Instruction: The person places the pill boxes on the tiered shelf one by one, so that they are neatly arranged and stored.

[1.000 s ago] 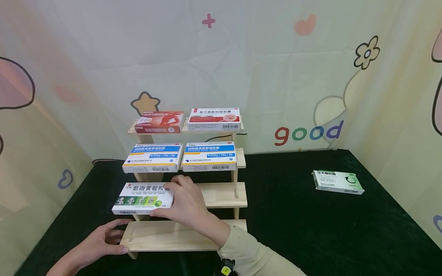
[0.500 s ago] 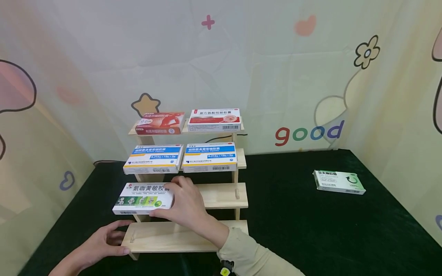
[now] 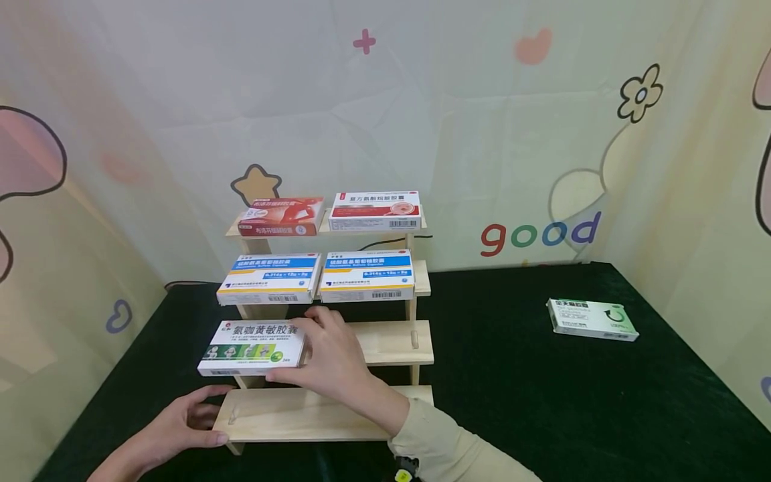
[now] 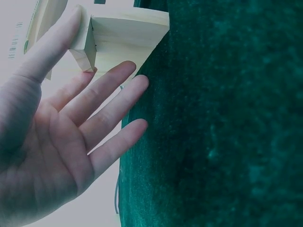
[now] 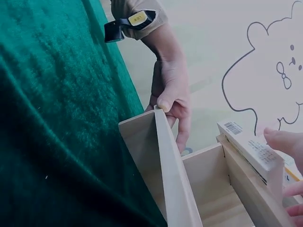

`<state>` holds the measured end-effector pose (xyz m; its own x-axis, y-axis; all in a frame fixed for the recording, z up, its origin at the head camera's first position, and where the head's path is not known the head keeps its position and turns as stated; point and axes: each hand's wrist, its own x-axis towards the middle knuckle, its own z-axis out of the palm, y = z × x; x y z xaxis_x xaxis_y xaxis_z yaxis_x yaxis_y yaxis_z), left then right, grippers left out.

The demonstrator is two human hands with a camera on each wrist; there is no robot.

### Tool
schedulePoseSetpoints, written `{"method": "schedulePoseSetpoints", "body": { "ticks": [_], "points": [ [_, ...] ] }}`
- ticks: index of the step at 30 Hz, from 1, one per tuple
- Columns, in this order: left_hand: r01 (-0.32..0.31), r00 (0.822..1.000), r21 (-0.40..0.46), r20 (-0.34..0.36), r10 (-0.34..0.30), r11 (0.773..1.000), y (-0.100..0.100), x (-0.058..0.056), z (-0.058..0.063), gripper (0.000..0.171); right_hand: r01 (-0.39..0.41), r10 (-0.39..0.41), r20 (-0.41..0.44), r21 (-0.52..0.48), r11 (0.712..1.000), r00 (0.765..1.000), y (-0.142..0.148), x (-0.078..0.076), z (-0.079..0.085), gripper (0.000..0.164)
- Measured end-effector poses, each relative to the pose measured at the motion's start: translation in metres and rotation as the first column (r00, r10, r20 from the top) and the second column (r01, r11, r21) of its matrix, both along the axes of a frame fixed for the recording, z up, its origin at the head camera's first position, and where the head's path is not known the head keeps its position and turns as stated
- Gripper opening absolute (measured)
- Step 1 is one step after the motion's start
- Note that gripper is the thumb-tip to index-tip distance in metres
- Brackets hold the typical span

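My right hand (image 3: 334,351) is at the right end of a white-and-green medicine box (image 3: 251,348), labelled in Chinese, on the third step of a wooden tiered stand (image 3: 313,415). Its thumb lies along the box's front edge, its forefinger at the back edge. In the right wrist view the fingers (image 5: 294,189) curve beside the box end. With thumb and forefinger, my left hand (image 3: 171,428) pinches the left end of the lowest step. The left wrist view has its other fingers (image 4: 116,146) spread loosely below the board.
Two blue-and-white medicine boxes (image 3: 269,279) sit on the second step. A red box (image 3: 281,217) and a red-and-white box (image 3: 376,211) occupy the top one. Far right on the dark green cloth (image 3: 512,395) lies another green-and-white box (image 3: 593,319). A printed curtain (image 3: 421,134) hangs behind.
The right hand has shifted slightly right along the white-and-green medicine box, uncovering more of its label. The left hand keeps its place on the stand.
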<state>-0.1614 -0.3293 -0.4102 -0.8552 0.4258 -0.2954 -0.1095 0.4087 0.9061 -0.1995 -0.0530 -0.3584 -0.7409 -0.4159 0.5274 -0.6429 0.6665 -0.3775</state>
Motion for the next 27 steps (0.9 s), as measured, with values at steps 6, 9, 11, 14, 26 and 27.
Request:
{"method": "schedulePoseSetpoints", "body": {
  "ticks": [6,9,11,14,26,27],
  "points": [
    [0.005,1.0,0.001,0.0,-0.005,1.0,-0.001,-0.001,-0.001,0.073,-0.015,0.017,-0.041,0.04,0.999,0.999,0.015,0.003,0.002,0.075],
    [-0.001,1.0,-0.019,0.0,0.001,1.0,-0.001,-0.001,-0.001,0.073,-0.02,0.022,-0.044,0.057,0.998,0.999,0.022,0.003,0.003,0.076],
    [-0.001,1.0,-0.03,-0.002,0.001,1.0,-0.001,0.0,-0.001,0.073,-0.029,0.032,-0.039,0.067,0.997,0.999,0.027,0.003,0.004,0.076],
    [-0.004,1.0,-0.03,-0.002,0.004,1.0,-0.001,0.0,-0.001,0.074,-0.041,0.042,-0.024,0.074,0.996,0.999,0.034,0.004,0.004,0.075],
    [0.007,1.0,-0.002,0.005,-0.007,1.0,-0.002,-0.001,-0.002,0.072,-0.072,0.074,-0.026,0.085,0.994,0.997,0.069,0.008,0.006,0.07],
    [0.003,1.0,-0.005,0.01,-0.003,1.0,-0.001,-0.001,-0.001,0.072,-0.073,0.076,-0.031,0.09,0.993,0.997,0.073,0.008,0.006,0.07]
  ]
}}
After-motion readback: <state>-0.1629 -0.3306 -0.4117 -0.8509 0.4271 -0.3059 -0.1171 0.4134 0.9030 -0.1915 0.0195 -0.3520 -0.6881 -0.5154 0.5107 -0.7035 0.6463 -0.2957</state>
